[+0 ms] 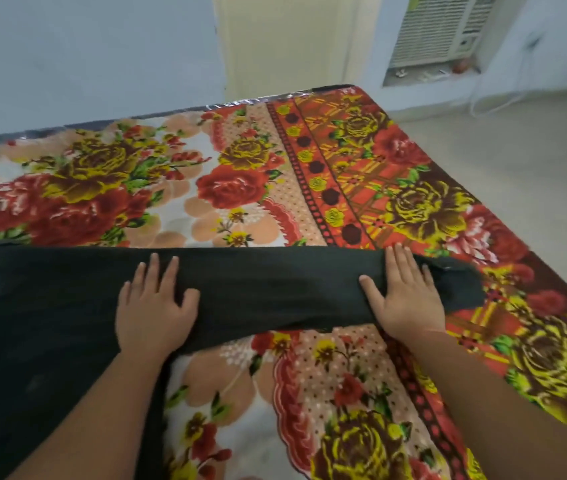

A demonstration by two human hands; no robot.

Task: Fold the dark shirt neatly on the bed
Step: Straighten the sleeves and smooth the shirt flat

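Forearms reach in from the bottom edge as a person smooths a dark shirt [275, 289] across a bed [206, 188] covered in a floral spread. The left hand [154, 306], centre-left of the frame, lies flat on the cloth, fingers straight and slightly apart. The right hand [405, 296], centre-right, presses flat in the same way near the shirt's narrow end. The shirt runs from the left edge to right of centre, its bulk at lower left. The step appears to be flattening a fold; the next move likely calls for gripping an edge and folding it over evenly.
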